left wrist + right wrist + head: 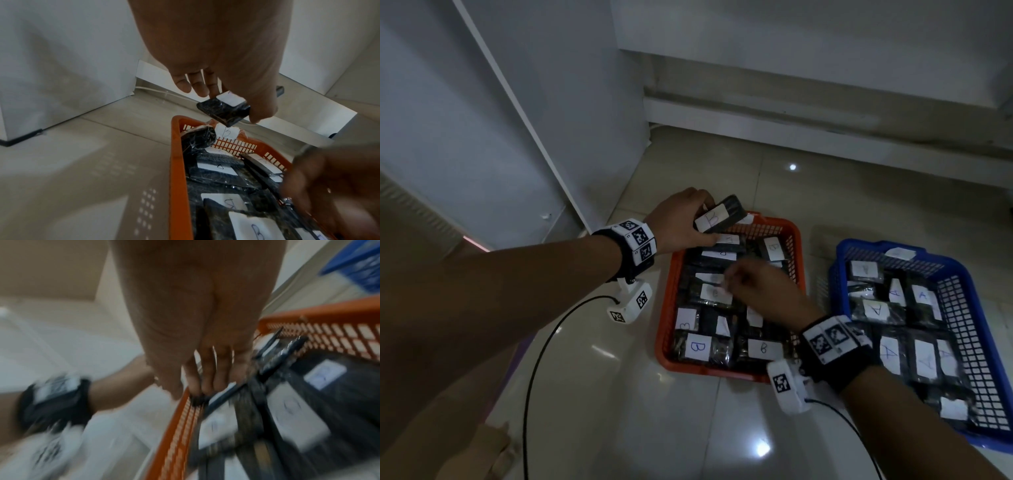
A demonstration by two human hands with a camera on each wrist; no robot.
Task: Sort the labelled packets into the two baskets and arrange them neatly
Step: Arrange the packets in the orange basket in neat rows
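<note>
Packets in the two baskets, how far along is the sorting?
Mostly done: B packets fill the orange basket, A packets the blue basket. In hand: the left hand holds a B packet over it. Left: placing it and tidying, where the right hand reaches.

Home interior — tiled floor (722, 428), white cabinets (517, 120)

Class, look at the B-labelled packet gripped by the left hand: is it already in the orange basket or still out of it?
Out. The left hand holds the packet above the orange basket's far corner, clear of the packets inside.
</note>
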